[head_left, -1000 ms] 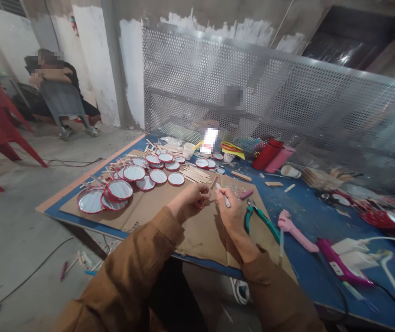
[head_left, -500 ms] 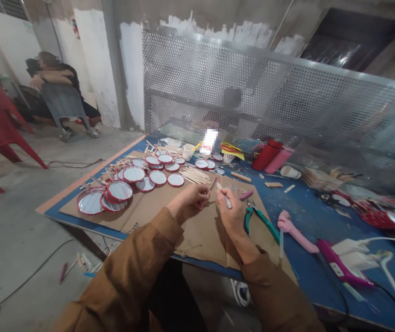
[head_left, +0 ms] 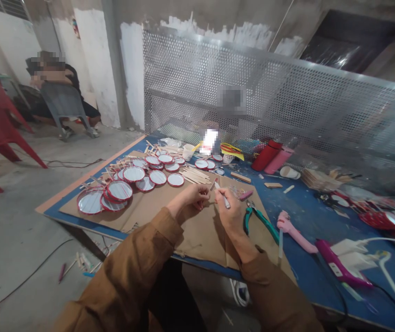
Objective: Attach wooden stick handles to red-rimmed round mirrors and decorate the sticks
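Observation:
Over the cardboard sheet (head_left: 197, 240), my left hand (head_left: 194, 197) pinches a thin wooden stick (head_left: 213, 186) whose upper end looks red. A white marker pen (head_left: 227, 202) is gripped in my right hand (head_left: 230, 210), its tip close to the stick; whether they touch is too small to tell. Teal-handled cutting pliers (head_left: 266, 221) lie right of my right hand, beside a purple marker (head_left: 246, 195). Beyond my left hand are loose flat wooden sticks (head_left: 195, 175) and several round, red-rimmed discs (head_left: 133, 174) fixed to sticks.
A pink glue gun (head_left: 297, 233) and a purple power strip (head_left: 343, 265) with white plugs occupy the right side. Red and pink bottles (head_left: 268, 154) stand near the perforated metal screen (head_left: 190, 78). A person sits on a grey chair (head_left: 62, 99) at far left.
My right hand has shifted slightly left, bringing the marker pen nearer to the stick. My left hand stays about where it was.

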